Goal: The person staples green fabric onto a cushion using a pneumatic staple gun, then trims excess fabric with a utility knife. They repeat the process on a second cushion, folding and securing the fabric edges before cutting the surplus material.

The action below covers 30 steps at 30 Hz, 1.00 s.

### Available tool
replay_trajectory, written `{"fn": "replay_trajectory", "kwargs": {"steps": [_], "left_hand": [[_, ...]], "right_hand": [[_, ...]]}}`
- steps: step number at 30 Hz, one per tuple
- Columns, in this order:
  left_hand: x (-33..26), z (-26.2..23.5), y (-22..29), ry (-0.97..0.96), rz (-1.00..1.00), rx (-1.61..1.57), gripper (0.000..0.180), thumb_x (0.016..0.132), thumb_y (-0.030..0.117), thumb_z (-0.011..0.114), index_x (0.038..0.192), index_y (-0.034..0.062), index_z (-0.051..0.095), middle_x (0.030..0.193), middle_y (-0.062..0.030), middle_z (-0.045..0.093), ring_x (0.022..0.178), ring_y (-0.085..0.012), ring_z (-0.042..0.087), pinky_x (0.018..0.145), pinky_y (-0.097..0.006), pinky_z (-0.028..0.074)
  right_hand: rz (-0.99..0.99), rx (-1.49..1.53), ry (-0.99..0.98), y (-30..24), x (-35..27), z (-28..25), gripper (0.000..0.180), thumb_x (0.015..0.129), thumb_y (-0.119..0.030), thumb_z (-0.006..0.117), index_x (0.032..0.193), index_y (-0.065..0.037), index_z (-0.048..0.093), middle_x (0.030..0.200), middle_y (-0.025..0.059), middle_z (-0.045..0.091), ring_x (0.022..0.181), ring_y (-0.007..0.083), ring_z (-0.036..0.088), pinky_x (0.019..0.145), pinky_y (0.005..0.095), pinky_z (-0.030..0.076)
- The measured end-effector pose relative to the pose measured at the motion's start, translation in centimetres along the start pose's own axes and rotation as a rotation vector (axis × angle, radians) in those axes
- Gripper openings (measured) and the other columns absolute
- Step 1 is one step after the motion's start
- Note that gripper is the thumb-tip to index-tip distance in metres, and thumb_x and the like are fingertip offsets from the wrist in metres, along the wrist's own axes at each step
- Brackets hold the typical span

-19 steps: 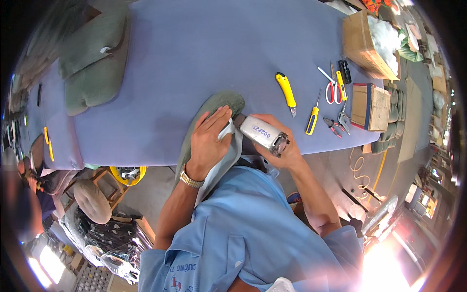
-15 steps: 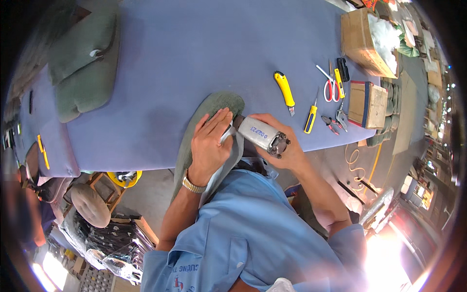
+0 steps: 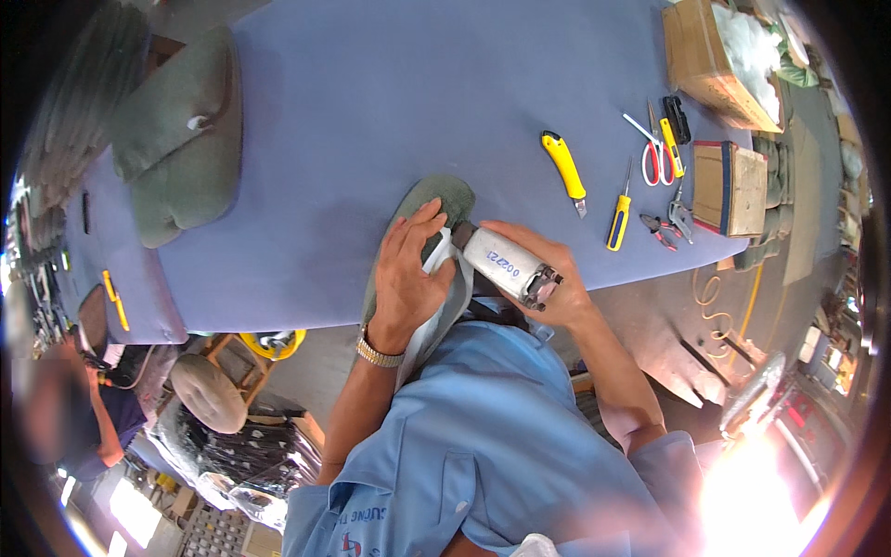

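Observation:
A dark green upholstered pad (image 3: 449, 192) with a whitish underside stands tilted at the table's near edge, against my body. My left hand (image 3: 411, 269) grips its edge, fingers lying over the green cloth and the thumb by the pale strip. In my right hand (image 3: 557, 265) is a pneumatic staple gun (image 3: 497, 260) with a grey metal body. Its nose meets the pad's edge beside my left fingers. The gun's handle is mostly hidden by my palm.
On the blue table (image 3: 371, 93) lie a yellow utility knife (image 3: 564, 170), a screwdriver (image 3: 619, 218), scissors (image 3: 658, 158) and pliers (image 3: 660, 232). Cardboard boxes (image 3: 710, 60) stand at right, a green cushion (image 3: 190, 139) at left. Another person (image 3: 70, 408) is at the far left.
The view has shifted, so table and tools appear farther right. Both hands keep their grip, and the staple gun stays at the pad's edge.

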<state>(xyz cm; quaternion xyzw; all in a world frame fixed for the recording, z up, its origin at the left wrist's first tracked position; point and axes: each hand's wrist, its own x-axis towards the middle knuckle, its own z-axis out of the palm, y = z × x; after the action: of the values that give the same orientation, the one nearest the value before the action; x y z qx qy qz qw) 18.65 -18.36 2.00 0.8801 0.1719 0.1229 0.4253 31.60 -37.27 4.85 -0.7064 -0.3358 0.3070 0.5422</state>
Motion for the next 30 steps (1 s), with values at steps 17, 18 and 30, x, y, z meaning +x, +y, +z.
{"fn": "replay_trajectory", "kwargs": {"steps": [17, 18, 30], "left_hand": [[0.1, -0.3, 0.8, -0.107, 0.063, 0.093, 0.072, 0.079, -0.008, 0.064, 0.148, 0.0078, 0.055, 0.152, -0.0147, 0.057, 0.144, -0.0334, 0.051, 0.119, -0.051, 0.038], [0.1, -0.3, 0.9, -0.096, 0.067, 0.093, 0.071, 0.078, -0.008, 0.064, 0.147, 0.0073, 0.056, 0.151, -0.0146, 0.058, 0.143, -0.0329, 0.052, 0.119, -0.05, 0.038], [-0.5, 0.2, 0.7, 0.001, 0.232, 0.189, 0.047, 0.075, -0.008, 0.072, 0.115, 0.0163, 0.08, 0.145, -0.0111, 0.064, 0.135, -0.0318, 0.059, 0.11, -0.049, 0.046]], "right_hand": [[-0.007, 0.016, 0.177, 2.2, -1.4, -0.5, 0.069, 0.073, 0.006, 0.078, 0.14, -0.004, 0.062, 0.135, 0.0188, 0.068, 0.124, 0.0303, 0.068, 0.105, 0.0367, 0.053], [0.037, -0.003, 0.218, 2.5, -1.5, -0.7, 0.069, 0.074, 0.004, 0.078, 0.14, -0.005, 0.062, 0.134, 0.0187, 0.068, 0.123, 0.0318, 0.068, 0.105, 0.0372, 0.053], [0.354, -0.454, 0.243, 11.9, -2.9, -3.5, 0.054, 0.087, -0.02, 0.075, 0.138, -0.008, 0.06, 0.137, 0.0171, 0.062, 0.125, 0.0399, 0.06, 0.107, 0.046, 0.05]]}}
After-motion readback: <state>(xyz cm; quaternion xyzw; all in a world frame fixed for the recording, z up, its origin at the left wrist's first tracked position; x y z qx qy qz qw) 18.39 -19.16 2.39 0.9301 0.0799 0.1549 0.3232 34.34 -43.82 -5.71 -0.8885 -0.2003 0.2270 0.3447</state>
